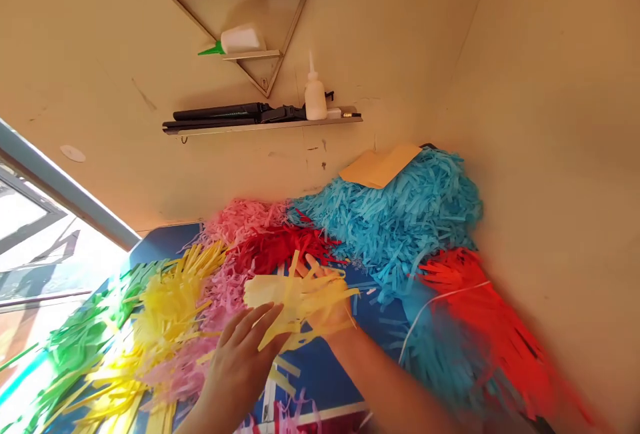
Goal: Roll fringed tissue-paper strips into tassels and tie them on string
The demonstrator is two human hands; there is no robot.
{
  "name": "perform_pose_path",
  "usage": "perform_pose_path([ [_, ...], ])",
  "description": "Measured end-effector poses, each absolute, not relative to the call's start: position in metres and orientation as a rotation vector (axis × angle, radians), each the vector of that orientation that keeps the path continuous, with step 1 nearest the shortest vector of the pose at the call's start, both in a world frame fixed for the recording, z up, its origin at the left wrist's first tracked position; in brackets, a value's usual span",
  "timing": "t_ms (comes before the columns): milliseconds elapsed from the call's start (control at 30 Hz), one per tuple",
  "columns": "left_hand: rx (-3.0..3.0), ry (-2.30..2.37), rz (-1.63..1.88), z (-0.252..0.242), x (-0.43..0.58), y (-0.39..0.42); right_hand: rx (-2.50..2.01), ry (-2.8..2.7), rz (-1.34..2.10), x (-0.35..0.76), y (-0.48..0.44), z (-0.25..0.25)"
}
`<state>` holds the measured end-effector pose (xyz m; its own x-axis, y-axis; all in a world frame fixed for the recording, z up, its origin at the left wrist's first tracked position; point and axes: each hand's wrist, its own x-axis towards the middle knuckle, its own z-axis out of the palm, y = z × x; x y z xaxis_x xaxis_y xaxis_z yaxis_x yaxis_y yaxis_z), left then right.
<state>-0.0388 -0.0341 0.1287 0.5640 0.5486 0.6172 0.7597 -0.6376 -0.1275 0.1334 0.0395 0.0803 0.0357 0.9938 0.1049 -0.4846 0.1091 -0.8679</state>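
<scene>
A bundle of pale yellow fringed paper (295, 297) is between my hands above the blue table (325, 371). My left hand (253, 344) touches its left, uncut end, with the fingers spread over the front edge. The bundle's loose strips lie across the palm and fingers of my right hand (330, 301), whose fingertips show above them. To the left lie yellow fringe (170, 307) and pink fringe (225, 301). Behind my hands is dark red fringe (280, 244).
Green fringe (80, 337) lies at the far left, a blue heap (395, 221) at the back right under orange paper (380, 166), and red fringe (500, 327) at the right. A white cord (425, 304) crosses there. A wall shelf (260, 127) holds a bottle (315, 97).
</scene>
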Motion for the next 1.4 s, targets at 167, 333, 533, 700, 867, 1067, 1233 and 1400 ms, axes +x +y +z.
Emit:
perform_pose_path([
  [167,-2.576,-1.336,-0.620,0.053,0.006,-0.028,-1.005,-0.700,1.212,0.254,0.051,0.065],
  [333,-2.625,-1.736,-0.257,0.016,0.057,-0.031,-1.276,-0.700,0.754,0.317,0.023,0.066],
  [533,-2.644,-1.878,-0.260,0.009,0.071,-0.037,-1.431,-1.891,0.616,0.241,-0.051,0.043],
  [700,-2.652,-1.841,-0.277,0.004,0.052,-0.043,-1.666,-2.158,0.587,0.199,-0.060,0.022],
  [867,-2.639,-1.869,-0.224,0.005,0.053,-0.044,-1.914,-2.174,0.543,0.223,-0.030,0.016],
  [1067,-2.652,-1.838,-0.239,0.010,0.056,-0.041,-1.768,-1.592,0.322,0.254,-0.028,0.021],
  [1233,-2.663,-1.858,-0.244,0.016,0.059,-0.042,-1.327,-1.902,0.730,0.220,-0.035,0.015],
  [1400,-2.655,-1.867,-0.254,0.012,0.057,-0.042,-1.718,-1.596,0.315,0.240,-0.018,0.009],
])
